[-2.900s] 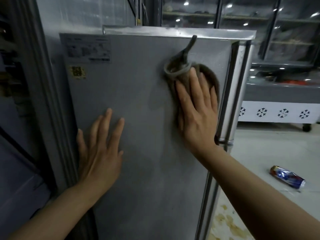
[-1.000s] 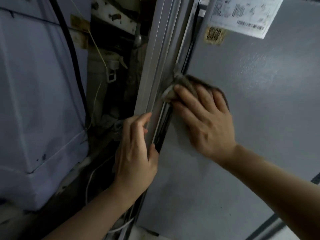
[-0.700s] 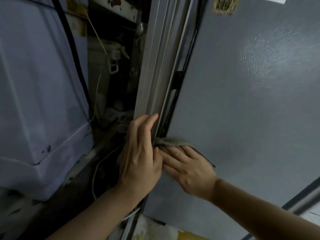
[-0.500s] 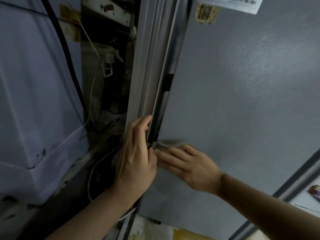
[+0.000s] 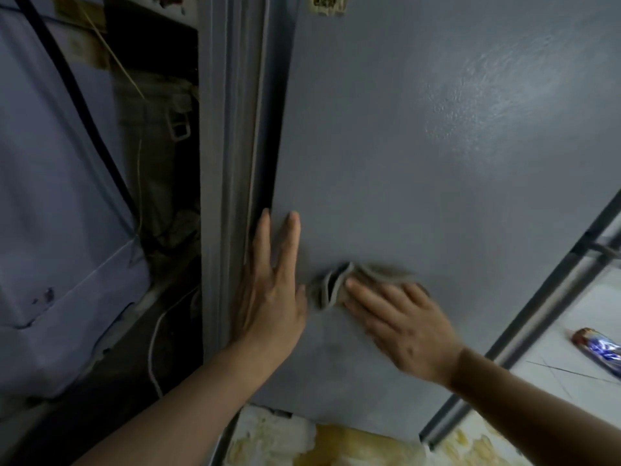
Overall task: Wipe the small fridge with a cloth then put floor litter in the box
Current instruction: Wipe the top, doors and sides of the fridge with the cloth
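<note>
Grey, faintly textured metal side panel of the small fridge (image 5: 420, 156), taken as landmark, filling most of the view. Left hand (image 5: 272, 297) laid flat on the panel at its left edge, fingers straight and spread, grip released, holding nothing; outermost fingers touching the grey ribbed frame strip (image 5: 225, 163) just left of the panel. Right hand (image 5: 400, 321) pressed palm-down on the lower middle of the panel, fingers extended over a crumpled grey-brown cloth (image 5: 339, 284); grip not clenched, cloth pinned against the panel under the fingertips, its bunched folds protruding left of them and a blurred edge above them. Cloth just beside the left hand, apart from it. Yellowed square sticker (image 5: 327, 3) at the top edge of the panel, partly cut off. Dark door seam and trim (image 5: 537, 297) running diagonally along the panel's right side. Crushed blue-and-red drink can (image 5: 599, 349) lying on the pale tiled floor (image 5: 571, 331) right of the panel, well apart from both hands. Yellowish stained patch (image 5: 353, 442) on the floor below the panel. Dark gap with a white cable (image 5: 153, 351) left of the frame strip.
</note>
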`<state>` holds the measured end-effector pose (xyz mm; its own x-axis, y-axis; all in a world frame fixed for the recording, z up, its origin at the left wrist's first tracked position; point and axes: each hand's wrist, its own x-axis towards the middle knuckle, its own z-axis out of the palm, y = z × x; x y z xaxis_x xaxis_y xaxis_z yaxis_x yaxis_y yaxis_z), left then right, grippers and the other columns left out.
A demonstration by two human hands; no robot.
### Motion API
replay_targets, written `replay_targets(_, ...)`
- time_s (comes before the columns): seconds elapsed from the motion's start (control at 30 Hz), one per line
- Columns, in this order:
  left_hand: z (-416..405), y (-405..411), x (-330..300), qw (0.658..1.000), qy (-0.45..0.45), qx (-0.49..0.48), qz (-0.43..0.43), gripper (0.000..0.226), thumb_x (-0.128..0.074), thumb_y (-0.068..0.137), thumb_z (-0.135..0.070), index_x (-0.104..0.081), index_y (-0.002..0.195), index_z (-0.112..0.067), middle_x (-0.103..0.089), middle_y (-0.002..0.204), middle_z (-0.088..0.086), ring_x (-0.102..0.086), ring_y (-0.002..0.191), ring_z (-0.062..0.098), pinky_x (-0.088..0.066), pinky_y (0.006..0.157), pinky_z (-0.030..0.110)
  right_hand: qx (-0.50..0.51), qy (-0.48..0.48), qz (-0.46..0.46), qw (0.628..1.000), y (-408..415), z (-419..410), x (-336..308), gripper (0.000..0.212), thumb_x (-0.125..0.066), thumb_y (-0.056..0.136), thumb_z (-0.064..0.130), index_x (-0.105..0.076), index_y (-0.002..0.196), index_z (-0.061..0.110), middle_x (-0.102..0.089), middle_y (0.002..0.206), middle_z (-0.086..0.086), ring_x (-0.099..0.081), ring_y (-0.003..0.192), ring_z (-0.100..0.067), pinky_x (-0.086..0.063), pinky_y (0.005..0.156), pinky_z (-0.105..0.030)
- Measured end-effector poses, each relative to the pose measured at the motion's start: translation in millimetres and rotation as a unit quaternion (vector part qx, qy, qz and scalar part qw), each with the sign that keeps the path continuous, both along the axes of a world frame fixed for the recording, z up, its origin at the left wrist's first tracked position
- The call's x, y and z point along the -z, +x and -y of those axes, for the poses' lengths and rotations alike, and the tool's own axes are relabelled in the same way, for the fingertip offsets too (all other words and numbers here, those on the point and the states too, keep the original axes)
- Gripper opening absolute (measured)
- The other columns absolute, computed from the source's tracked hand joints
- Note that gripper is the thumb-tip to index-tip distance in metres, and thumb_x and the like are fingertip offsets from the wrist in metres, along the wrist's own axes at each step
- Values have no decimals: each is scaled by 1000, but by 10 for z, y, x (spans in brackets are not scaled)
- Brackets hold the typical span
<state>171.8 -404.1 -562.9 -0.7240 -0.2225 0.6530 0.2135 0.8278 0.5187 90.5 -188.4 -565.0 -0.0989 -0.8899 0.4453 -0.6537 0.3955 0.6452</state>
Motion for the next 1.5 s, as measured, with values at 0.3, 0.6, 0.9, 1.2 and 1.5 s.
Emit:
replay_targets(0.3, -153, 26, -69, 998, 20, -44, 40, 106, -63, 86, -28, 31, 133, -45, 26, 153, -5, -5, 145, 27, -35, 107, 46, 19, -58, -85, 995, -57, -447, -854, 54, -46, 92, 16, -34, 145, 15, -28, 153, -7, -36, 134, -32, -25, 110, -45)
replay_targets(0.6, -240, -56, -18, 996, 33, -78, 38, 111, -68, 80, -35, 25, 140, -37, 21, 156, 3, 1, 145, 30, -27, 111, 51, 92, -62, 14, 994, 148, -617, -55, 57, -37, 87, 23, -28, 143, 11, -22, 151, -9, -31, 133, -35, -29, 110, -47)
replay_targets(0.9, -327, -50, -79, 992, 38, -104, 54, 112, -71, 79, -32, 19, 145, -29, 19, 156, 9, -1, 144, 31, -23, 111, 47, 146, -132, -50, 979, 389, -974, -738, 47, -43, 85, 14, -53, 132, 12, -32, 143, -13, -37, 120, -37, -29, 94, -44)
replay_targets(1.2, -318, -109, -9, 990, 12, -134, 37, 112, -70, 77, -37, 17, 146, -27, 14, 157, 11, -7, 143, 34, -25, 109, 49, 163, -349, -28, 922, 172, -1013, -504, 63, -64, 77, -8, -41, 135, 5, -27, 139, -17, -32, 117, -46, -45, 90, -55)
replay_targets(1.5, -278, -114, 10, 991, 1, -133, 22, 109, -73, 76, -32, 8, 148, -25, 8, 157, 14, -10, 143, 36, -27, 109, 52, 168, -49, 68, 982, 423, -1238, 557, 40, -54, 76, 14, -50, 116, 16, -41, 122, -12, -42, 106, -33, -55, 81, -42)
